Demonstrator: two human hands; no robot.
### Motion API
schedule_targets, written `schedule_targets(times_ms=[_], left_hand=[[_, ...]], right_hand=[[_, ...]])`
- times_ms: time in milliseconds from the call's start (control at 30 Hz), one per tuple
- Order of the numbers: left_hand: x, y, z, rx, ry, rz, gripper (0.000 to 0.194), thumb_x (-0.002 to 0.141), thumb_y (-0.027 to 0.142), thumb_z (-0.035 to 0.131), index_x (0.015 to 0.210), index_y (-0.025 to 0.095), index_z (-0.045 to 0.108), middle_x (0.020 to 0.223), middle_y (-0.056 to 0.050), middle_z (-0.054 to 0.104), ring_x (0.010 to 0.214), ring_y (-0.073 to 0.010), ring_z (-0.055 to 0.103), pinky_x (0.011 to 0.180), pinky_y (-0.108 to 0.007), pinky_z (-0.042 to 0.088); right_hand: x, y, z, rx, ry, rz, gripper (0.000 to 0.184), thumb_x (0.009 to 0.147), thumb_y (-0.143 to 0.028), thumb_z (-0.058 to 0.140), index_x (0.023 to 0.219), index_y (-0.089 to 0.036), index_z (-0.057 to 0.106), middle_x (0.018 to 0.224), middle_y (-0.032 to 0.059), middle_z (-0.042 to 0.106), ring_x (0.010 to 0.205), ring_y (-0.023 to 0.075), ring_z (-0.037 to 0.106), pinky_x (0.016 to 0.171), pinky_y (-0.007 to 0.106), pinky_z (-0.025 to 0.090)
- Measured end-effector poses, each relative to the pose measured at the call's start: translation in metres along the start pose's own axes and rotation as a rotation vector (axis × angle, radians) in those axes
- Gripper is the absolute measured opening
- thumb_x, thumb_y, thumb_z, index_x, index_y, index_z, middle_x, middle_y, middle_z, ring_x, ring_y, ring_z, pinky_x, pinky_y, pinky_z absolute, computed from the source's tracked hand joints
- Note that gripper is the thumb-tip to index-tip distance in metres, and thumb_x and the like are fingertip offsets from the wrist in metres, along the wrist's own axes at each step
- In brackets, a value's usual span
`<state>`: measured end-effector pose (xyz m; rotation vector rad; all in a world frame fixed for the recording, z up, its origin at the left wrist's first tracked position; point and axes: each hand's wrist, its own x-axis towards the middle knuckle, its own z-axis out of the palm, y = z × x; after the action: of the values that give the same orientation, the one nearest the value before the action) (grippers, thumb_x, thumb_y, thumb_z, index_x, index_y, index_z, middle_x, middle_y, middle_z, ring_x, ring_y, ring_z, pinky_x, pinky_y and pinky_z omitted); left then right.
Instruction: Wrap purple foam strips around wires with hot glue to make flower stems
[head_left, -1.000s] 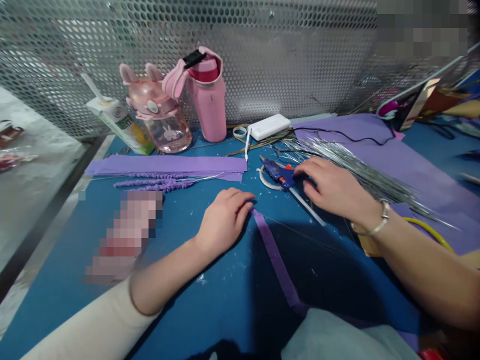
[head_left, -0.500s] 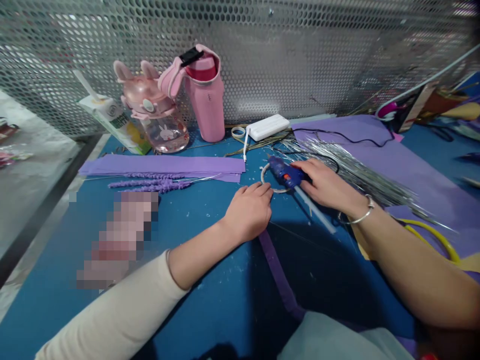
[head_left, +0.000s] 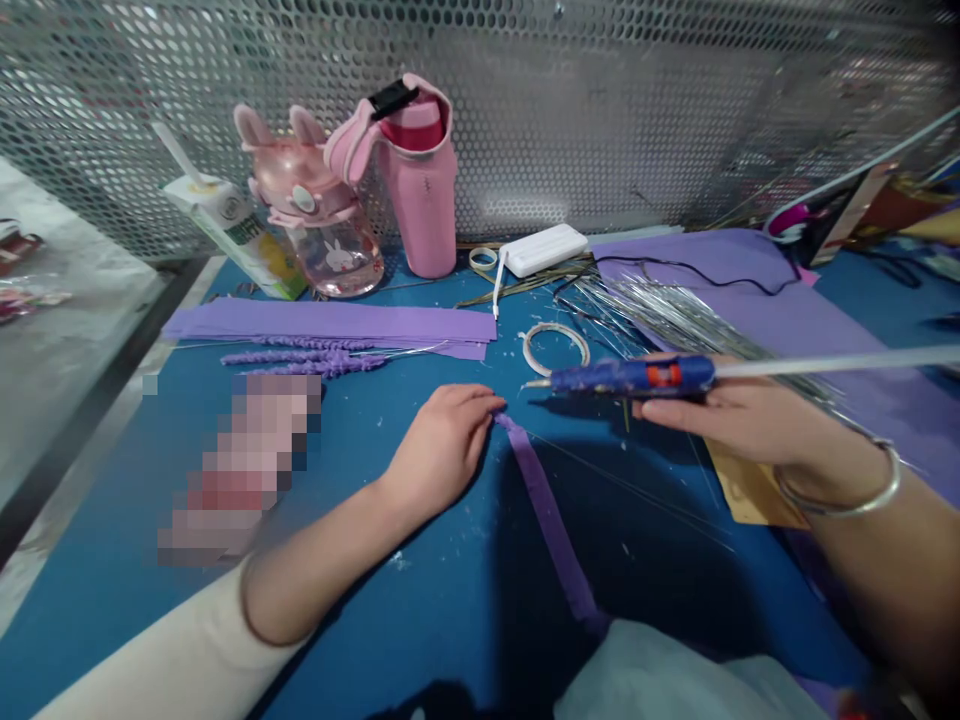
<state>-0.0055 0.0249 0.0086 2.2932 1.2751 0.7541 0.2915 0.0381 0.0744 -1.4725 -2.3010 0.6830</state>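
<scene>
Over a blue table (head_left: 420,620), the right hand (head_left: 787,430) is gripping a glue gun (head_left: 615,378), newly lifted off the ring (head_left: 527,351), its tip now pointing toward the purple strip (head_left: 547,515), whose far end the left hand (head_left: 431,445) is pinching, seemingly bringing glue within reach.

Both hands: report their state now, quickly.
Left hand: closed, fingers pinching the end of a purple strip.
Right hand: closed on the blue glue gun.
</scene>
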Motion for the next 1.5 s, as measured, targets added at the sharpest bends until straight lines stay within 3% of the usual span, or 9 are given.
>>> schedule_targets(times_ms=[100,233,500,867,1133,1300,1500], left_hand=[[-0.004,0.000,0.004,0.021,-0.040,0.066,0.029,0.093,0.023,0.045,0.116,0.019,0.063,0.111,-0.008,0.065,0.101,-0.0219,0.056,0.090,-0.039,0.045],[0.001,-0.005,0.008,0.041,-0.070,0.126,0.023,0.092,0.025,0.048,0.103,0.020,0.068,0.094,-0.007,0.069,0.088,-0.0199,0.058,0.081,-0.037,0.045],[0.000,-0.012,0.004,0.048,-0.079,0.120,0.020,0.091,0.026,0.051,0.098,0.020,0.070,0.089,-0.006,0.068,0.082,-0.0186,0.057,0.075,-0.034,0.044],[-0.001,-0.013,0.007,0.052,-0.072,0.117,0.020,0.091,0.026,0.051,0.098,0.021,0.069,0.090,-0.006,0.067,0.085,-0.0197,0.058,0.077,-0.035,0.044],[-0.001,-0.011,0.006,0.068,-0.088,0.101,0.020,0.091,0.027,0.050,0.097,0.021,0.069,0.090,-0.005,0.067,0.085,-0.0192,0.057,0.077,-0.035,0.043],[-0.001,-0.011,0.007,0.074,-0.082,0.109,0.020,0.091,0.026,0.051,0.097,0.021,0.069,0.089,-0.006,0.067,0.084,-0.0195,0.057,0.076,-0.034,0.043],[-0.001,-0.011,0.006,0.071,-0.090,0.098,0.021,0.092,0.027,0.050,0.097,0.021,0.069,0.090,-0.006,0.067,0.085,-0.0197,0.057,0.077,-0.035,0.042]], right_hand=[[-0.011,-0.003,0.013,0.019,-0.091,-0.027,0.036,0.084,-0.046,0.057,0.111,-0.024,0.065,0.109,0.0054,0.068,0.095,0.0265,0.065,0.083,0.039,0.053],[-0.017,-0.003,0.026,-0.019,-0.116,-0.106,0.034,0.088,-0.038,0.052,0.118,-0.022,0.059,0.121,0.0062,0.062,0.105,0.0249,0.062,0.091,0.038,0.049],[-0.016,-0.009,0.036,-0.010,-0.110,-0.181,0.022,0.090,-0.032,0.048,0.102,-0.019,0.062,0.119,0.0073,0.062,0.102,0.0230,0.062,0.089,0.034,0.049],[-0.016,-0.015,0.044,-0.117,-0.118,-0.138,0.025,0.091,-0.034,0.044,0.093,-0.018,0.064,0.121,0.0087,0.061,0.093,0.0237,0.065,0.082,0.036,0.050],[-0.020,-0.013,0.041,-0.138,-0.151,-0.149,0.024,0.092,-0.035,0.045,0.099,-0.019,0.061,0.122,0.0079,0.059,0.093,0.0232,0.064,0.086,0.036,0.048],[-0.018,-0.017,0.045,-0.122,-0.096,-0.129,0.025,0.091,-0.036,0.045,0.099,-0.019,0.062,0.123,0.0093,0.059,0.095,0.0249,0.064,0.086,0.037,0.048],[-0.018,-0.019,0.041,-0.115,-0.149,-0.160,0.023,0.091,-0.032,0.046,0.102,-0.018,0.060,0.121,0.0090,0.061,0.090,0.0231,0.065,0.081,0.034,0.049]])
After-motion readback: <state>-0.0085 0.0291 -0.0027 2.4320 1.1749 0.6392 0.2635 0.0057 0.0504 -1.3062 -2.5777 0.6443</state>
